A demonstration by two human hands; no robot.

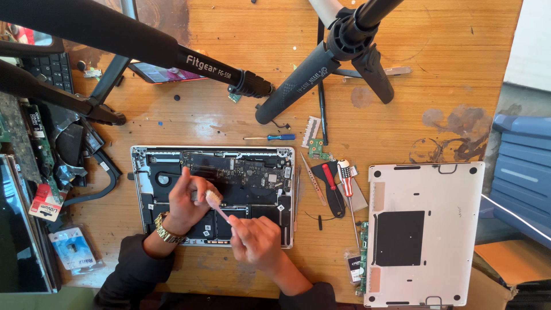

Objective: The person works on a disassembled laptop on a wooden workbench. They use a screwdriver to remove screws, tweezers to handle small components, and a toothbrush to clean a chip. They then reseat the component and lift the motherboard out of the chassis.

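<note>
An opened laptop (143,158) lies bottom-up on the wooden table, its black circuit board (241,169) and fan (163,179) exposed. My left hand (186,201), a gold watch on its wrist, rests over the laptop's middle with its fingers pinching near the board. My right hand (255,241) hovers over the laptop's lower right and holds a pink-handled brush (217,205), its pale head pointing up-left toward my left fingers.
The laptop's removed bottom cover (425,229) lies at right. Between the laptop and the cover lie tweezers (313,181), screwdrivers (346,181) and a small green board (317,149). A blue screwdriver (275,137) sits above the laptop. Black tripod legs (298,86) cross the top. Dismantled parts pile at left.
</note>
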